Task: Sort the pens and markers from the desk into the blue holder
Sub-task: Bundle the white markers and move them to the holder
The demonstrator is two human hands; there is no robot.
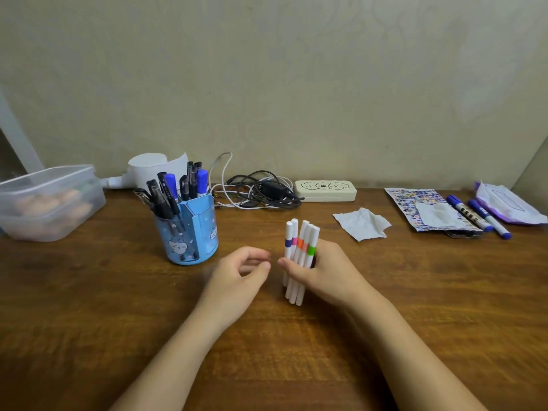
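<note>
- Right hand closed around a bundle of white markers at centre frame, fingers wrapped about the barrels, bundle held nearly upright with purple, pink, orange and green bands showing.
- Left hand just beside it at 9 o'clock, empty, fingers loosely curled with a narrow gap between thumb and fingertips, not touching the bundle.
- Blue holder standing on the wooden worktop at 10 o'clock from the hands, already stocked with black pens and blue-capped markers.
- Three blue markers lying at 2 o'clock, far right, beside a patterned packet and a purple-edged wipes pack.
- Crumpled tissue at 1 o'clock, between the bundle and the packet.
- Cream case with cartoon faces at 12 o'clock against the wall, tangled cables just left of it.
- Clear plastic box at far left, 10 o'clock, well apart from the hands.
</note>
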